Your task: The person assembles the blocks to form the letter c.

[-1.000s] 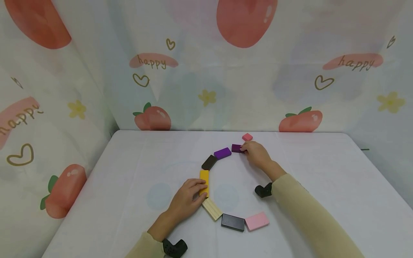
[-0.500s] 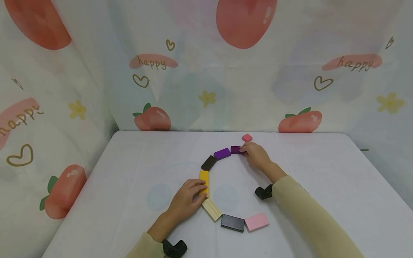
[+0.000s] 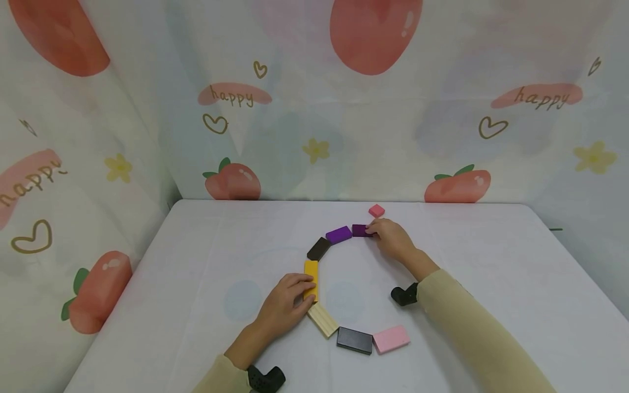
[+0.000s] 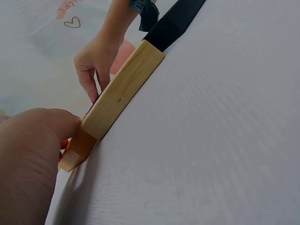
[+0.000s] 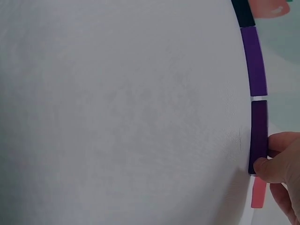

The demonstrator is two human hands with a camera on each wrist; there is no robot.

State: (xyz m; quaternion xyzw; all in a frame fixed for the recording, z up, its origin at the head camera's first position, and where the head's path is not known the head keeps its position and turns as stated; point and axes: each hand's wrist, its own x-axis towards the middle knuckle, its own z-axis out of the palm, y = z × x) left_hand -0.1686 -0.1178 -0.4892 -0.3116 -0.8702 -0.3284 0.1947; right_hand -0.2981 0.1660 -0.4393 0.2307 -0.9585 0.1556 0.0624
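Observation:
In the head view, my left hand rests at the yellow block, thumb at its near end and fingers curved over it. The left wrist view shows the thumb against that block beside the pale wooden block. My right hand pinches the right end of a dark purple block between thumb and fingers. This block lies just right of the violet block, with a small gap between them in the right wrist view. A dark brown block stands between the violet and yellow ones.
A black block and a light pink block continue the curved row at the near side. Behind my right hand lies a coral-pink block. The white table meets a printed cloth backdrop.
My right hand has drawn the dark purple block slightly nearer to me, more in line with the violet block. The left hand has stayed at the yellow block.

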